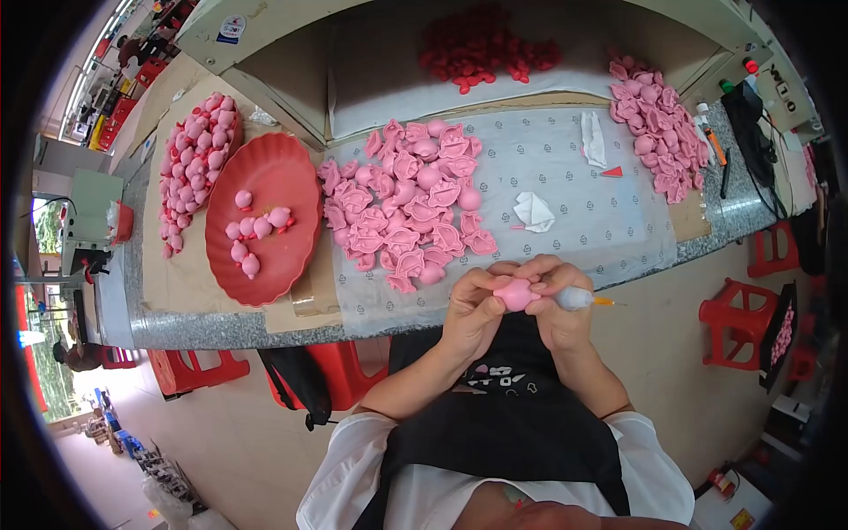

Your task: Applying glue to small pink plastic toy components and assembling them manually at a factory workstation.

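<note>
Close in front of my chest, both hands are closed around one rounded pink piece (516, 294) with a smooth surface. My left hand (475, 307) grips it by thumb and fingertips from the left. The fingers of my right hand (564, 311) press its other side. Tucked in that same hand is a small translucent squeeze bottle (574, 299), its thin orange needle tip pointing right. Just beyond my left hand lies a heap of pink petal-like pieces (402, 208) on printed white paper (503, 168).
A red fluted dish (305, 212) holds several round pink pieces with red parts. Left of it sits a pile of similar pieces (194, 159). Red pieces (486, 49) lie under the shelf, more pink ones (658, 132) at the right. Crumpled tissue (533, 212) rests mid-table.
</note>
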